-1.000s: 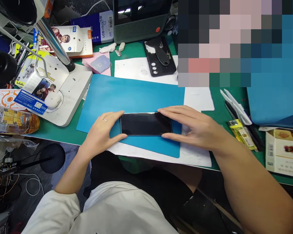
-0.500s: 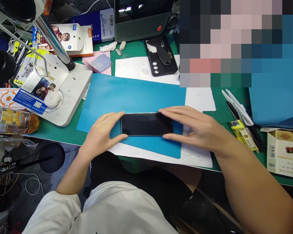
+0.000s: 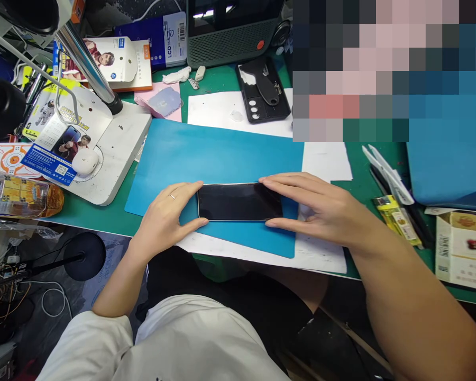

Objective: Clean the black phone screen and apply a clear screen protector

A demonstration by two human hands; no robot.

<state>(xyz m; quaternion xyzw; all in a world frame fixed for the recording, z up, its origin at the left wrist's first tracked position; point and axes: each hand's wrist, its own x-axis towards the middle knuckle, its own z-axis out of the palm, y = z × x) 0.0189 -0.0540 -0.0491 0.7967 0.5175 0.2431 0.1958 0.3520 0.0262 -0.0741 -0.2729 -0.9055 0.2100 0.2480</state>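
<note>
A smartphone (image 3: 240,202) with a dark screen lies sideways, face up, over the blue mat (image 3: 218,148). My left hand (image 3: 168,217) grips its left end, thumb on the near edge and fingers at the far corner; a thin ring is on one finger. At the right end, my right hand (image 3: 317,206) holds the phone the same way, thumb along the near edge and fingertips on the far edge. The phone's underside is hidden, so I cannot tell whether it rests flat on the mat.
A white stand base (image 3: 130,143) with a metal pole stands at left, beside a bottle (image 3: 27,198). Behind the mat lies a black phone case (image 3: 264,90). To the right are tweezers (image 3: 388,174), a yellow lighter (image 3: 399,219) and a small carton (image 3: 464,251).
Both hands keep the same hold on the phone. The whole view has shifted very slightly; nothing else visibly moves.
</note>
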